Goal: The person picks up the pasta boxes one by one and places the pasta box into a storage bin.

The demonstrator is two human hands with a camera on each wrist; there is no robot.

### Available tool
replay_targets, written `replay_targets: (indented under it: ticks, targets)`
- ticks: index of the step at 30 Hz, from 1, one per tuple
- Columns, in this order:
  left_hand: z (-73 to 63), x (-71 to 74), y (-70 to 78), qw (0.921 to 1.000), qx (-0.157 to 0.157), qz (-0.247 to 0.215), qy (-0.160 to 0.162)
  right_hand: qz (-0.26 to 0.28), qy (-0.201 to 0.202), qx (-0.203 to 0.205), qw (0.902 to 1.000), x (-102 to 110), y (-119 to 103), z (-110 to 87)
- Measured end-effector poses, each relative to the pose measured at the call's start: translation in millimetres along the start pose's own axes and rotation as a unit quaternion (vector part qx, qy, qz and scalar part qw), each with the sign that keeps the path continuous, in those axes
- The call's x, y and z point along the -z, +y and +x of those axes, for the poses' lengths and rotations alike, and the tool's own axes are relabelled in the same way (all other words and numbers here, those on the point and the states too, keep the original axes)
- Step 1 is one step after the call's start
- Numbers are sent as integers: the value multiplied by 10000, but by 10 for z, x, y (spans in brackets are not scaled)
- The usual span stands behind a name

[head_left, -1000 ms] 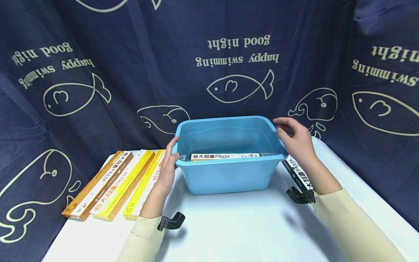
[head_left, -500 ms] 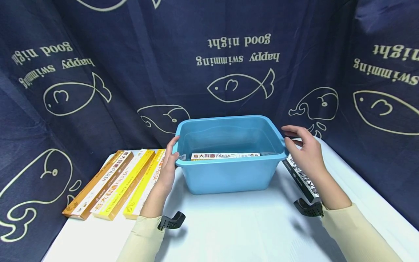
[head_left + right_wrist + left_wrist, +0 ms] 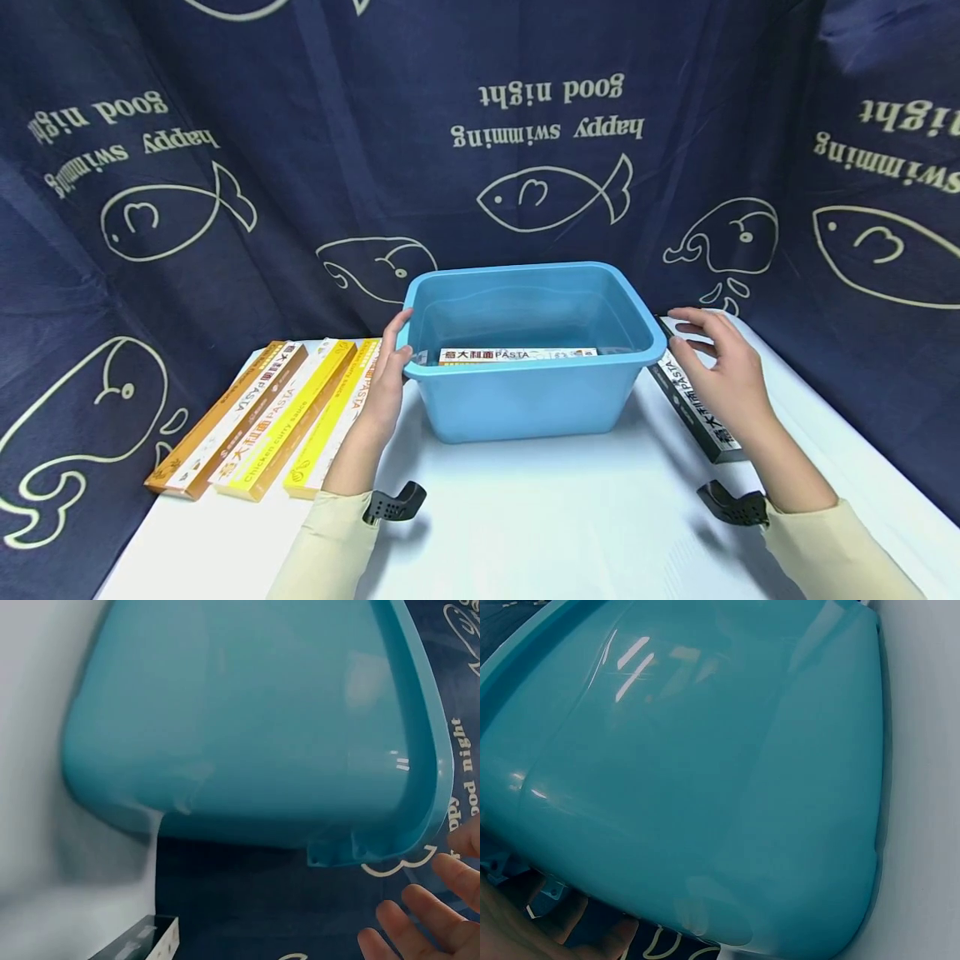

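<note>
A blue plastic bin (image 3: 525, 404) stands mid-table. My left hand (image 3: 384, 379) holds its left end, fingers and thumb at the rim; in the left wrist view the bin's wall (image 3: 727, 765) fills most of the picture and the fingers (image 3: 566, 919) are partly hidden. Inside the bin lies a pasta box (image 3: 517, 355), its lower part hidden by the front wall. My right hand (image 3: 723, 362) hovers over a black-and-white pasta box (image 3: 693, 404) right of the bin, apart from the bin, fingers loosely bent and holding nothing.
Several brown and yellow pasta boxes lie side by side at the left: a brown one (image 3: 228, 421), a yellow one (image 3: 285, 421) and another yellow one (image 3: 337, 417) partly behind my left hand. A dark blue curtain (image 3: 405, 150) surrounds the white table (image 3: 555, 517).
My right hand has left the bin's right rim and moved right and toward me, over the black-and-white box, uncovering more of it. The left hand and bin stay in place.
</note>
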State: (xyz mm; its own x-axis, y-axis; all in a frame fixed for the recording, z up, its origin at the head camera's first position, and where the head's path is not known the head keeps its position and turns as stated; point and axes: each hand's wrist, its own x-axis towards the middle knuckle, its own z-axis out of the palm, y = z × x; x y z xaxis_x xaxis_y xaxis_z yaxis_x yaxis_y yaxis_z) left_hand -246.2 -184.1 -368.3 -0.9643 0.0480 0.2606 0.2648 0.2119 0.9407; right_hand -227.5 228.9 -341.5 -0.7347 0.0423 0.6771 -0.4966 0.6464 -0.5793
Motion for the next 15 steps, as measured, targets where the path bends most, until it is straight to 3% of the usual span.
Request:
replay_targets:
  ticks: [8, 15]
  targets:
    - [8, -10, -11, 10000, 3, -52, -8, -236, -146, -270, 9993, 75, 151, -122]
    - [8, -3, -11, 10000, -7, -39, -14, -245, -266, -270, 9990, 115, 315, -225]
